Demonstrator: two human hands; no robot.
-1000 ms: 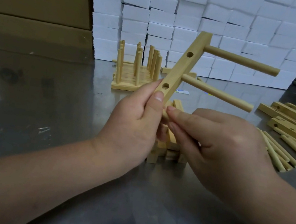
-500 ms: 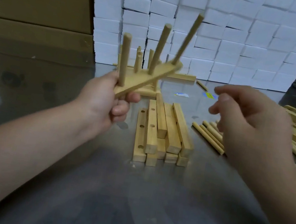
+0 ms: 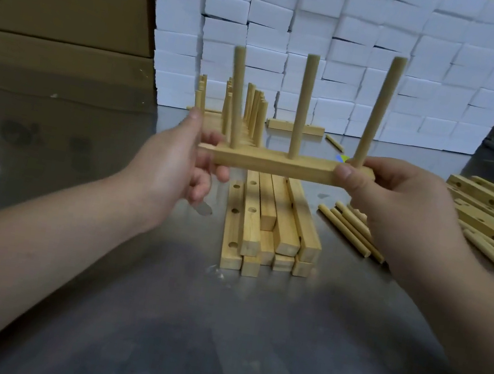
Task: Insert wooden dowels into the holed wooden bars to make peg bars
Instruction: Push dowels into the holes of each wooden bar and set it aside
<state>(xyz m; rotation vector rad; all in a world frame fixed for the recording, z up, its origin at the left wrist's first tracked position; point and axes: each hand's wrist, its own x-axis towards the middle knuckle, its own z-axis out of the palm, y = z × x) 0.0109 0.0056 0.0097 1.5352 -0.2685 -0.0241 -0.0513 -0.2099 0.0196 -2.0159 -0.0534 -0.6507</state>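
Head view: a pale wooden bar (image 3: 274, 167) with three upright round dowels (image 3: 303, 105) is held level in the air, above a stack of holed wooden bars (image 3: 266, 222) on the steel counter (image 3: 217, 327).
Left hand (image 3: 175, 162): grip curled round the bar's left end.
Right hand (image 3: 398, 204): grip pinching the right end, thumb on the near face.
Loose dowels (image 3: 348, 232): lying on the counter, right of the stack.
Finished peg bars (image 3: 252, 106): standing on the counter behind.

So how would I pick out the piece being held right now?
Find the steel table, then the stack of bars at its middle. Just above that stack, the left hand and right hand hold one peg bar level in the air, one at each end. Unlike the stacked bars with empty holes, it carries three upright dowels.
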